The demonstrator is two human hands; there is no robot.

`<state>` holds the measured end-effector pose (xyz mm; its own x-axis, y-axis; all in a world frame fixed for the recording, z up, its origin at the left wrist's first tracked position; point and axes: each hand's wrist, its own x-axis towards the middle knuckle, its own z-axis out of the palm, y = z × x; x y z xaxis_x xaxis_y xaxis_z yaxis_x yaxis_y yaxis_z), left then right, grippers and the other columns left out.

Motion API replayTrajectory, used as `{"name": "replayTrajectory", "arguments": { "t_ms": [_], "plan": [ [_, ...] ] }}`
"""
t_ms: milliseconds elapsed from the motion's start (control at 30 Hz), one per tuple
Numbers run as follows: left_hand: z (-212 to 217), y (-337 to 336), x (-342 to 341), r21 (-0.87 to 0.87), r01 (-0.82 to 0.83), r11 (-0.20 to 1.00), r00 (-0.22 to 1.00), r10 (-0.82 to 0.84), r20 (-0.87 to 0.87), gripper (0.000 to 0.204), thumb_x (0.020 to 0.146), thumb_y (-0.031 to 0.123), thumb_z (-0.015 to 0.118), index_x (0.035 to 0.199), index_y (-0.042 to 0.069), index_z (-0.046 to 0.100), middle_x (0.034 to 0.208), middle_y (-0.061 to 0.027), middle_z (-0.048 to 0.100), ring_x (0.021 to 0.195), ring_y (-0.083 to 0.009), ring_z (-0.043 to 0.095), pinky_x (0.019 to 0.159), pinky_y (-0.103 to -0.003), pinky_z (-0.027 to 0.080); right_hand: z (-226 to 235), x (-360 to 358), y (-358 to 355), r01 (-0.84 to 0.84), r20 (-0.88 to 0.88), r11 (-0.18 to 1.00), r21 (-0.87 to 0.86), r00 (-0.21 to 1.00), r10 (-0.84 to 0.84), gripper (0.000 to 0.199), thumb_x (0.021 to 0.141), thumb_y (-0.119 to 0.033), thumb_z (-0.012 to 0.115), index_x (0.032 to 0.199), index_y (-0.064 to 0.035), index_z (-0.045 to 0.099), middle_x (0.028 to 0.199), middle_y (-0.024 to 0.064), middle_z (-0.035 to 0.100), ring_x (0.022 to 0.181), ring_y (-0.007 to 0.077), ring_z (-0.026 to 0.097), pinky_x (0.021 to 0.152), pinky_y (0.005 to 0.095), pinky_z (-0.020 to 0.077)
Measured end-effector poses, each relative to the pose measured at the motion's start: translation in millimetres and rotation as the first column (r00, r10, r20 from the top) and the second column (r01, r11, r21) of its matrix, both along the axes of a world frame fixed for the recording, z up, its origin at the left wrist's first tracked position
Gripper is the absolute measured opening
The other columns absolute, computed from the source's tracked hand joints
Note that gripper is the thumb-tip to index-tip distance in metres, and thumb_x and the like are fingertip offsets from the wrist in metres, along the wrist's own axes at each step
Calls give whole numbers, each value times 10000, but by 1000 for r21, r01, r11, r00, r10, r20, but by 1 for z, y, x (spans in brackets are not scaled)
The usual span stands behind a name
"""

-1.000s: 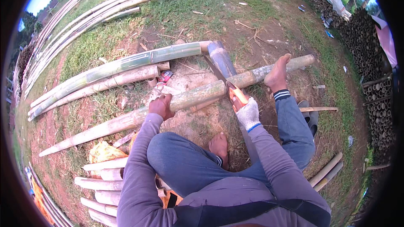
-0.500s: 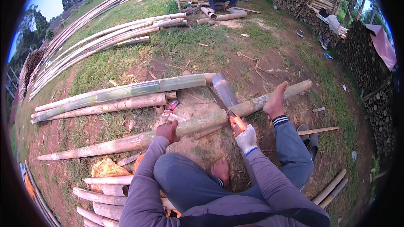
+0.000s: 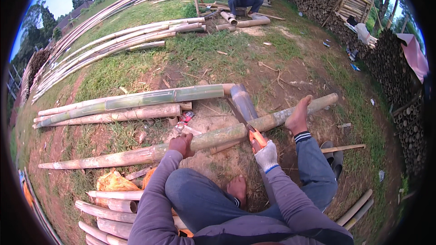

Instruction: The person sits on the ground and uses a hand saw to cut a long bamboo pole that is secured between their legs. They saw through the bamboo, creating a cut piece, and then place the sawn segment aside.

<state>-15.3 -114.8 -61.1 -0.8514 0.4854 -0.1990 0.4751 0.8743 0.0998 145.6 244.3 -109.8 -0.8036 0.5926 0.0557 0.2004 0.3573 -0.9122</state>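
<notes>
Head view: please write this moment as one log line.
left hand: gripping bamboo pole | gloved right hand: holding saw across pole | right foot: over pole

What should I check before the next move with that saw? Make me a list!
1. Right hand wrapped around the saw's orange handle: ok.
2. Left hand holding the bamboo pole: ok.
3. Right foot pressing on the pole, past the saw: ok, it rests on top.
4. Left hand apart from the saw blade: ok, there is bare pole between them.
5. Gloves on both hands: not ok, only the right wears one; the left is bare.
6. How deep the blade sits in the pole: cannot tell.
</notes>
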Motion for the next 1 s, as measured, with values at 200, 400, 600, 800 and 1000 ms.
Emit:
{"name": "replayTrajectory", "arguments": {
  "t_ms": [200, 400, 600, 800, 1000],
  "plan": [
    [-3, -2, -1, -17, -5, 1000, 1000, 5, 3, 698, 714, 456, 893, 1259, 144, 588, 1241, -172, 715, 1088, -400, 742, 934, -515, 601, 13, 2, -5, -11, -21, 1000, 11, 1000, 12, 533, 925, -465, 828, 942, 51, 698, 815, 300, 720, 819, 496, 730, 696, 522, 539],
    [-4, -2, 0, -2, -5, 1000, 1000, 5, -13, 693, 711, 451, 895, 1256, 151, 591, 1224, -164, 714, 1079, -398, 742, 929, -511, 605, 10, 1, -5, -49, -64, 996, -70, 997, 44, 426, 947, -374, 828, 992, 26, 691, 843, 214, 713, 789, 374, 705, 663, 450, 544],
    [-9, -3, -2, 15, 27, 1000, 999, -27, -45, 640, 727, 403, 875, 1234, 136, 589, 1200, -172, 731, 1053, -387, 757, 887, -522, 610, -13, -2, 3, -70, -81, 983, -170, 995, 56, 330, 974, -224, 846, 991, -24, 584, 870, 56, 658, 740, 140, 655, 593, 319, 572],
    [-5, -3, 0, 4, 21, 1000, 999, -21, -47, 638, 731, 406, 870, 1233, 128, 591, 1183, -172, 738, 1058, -379, 757, 894, -515, 602, -1, 0, 0, -94, -92, 991, -99, 992, 85, 307, 983, -208, 834, 1005, -28, 586, 881, 55, 663, 749, 143, 658, 602, 322, 579],
    [-4, -3, 1, 18, 27, 999, 999, -26, -44, 642, 733, 408, 875, 1238, 130, 594, 1185, -171, 741, 1064, -373, 756, 899, -517, 595, 3, 0, 0, -137, -110, 981, -138, 986, 122, 266, 1000, -194, 812, 1042, -20, 615, 907, 66, 686, 761, 139, 671, 613, 314, 582]
  ]
}}
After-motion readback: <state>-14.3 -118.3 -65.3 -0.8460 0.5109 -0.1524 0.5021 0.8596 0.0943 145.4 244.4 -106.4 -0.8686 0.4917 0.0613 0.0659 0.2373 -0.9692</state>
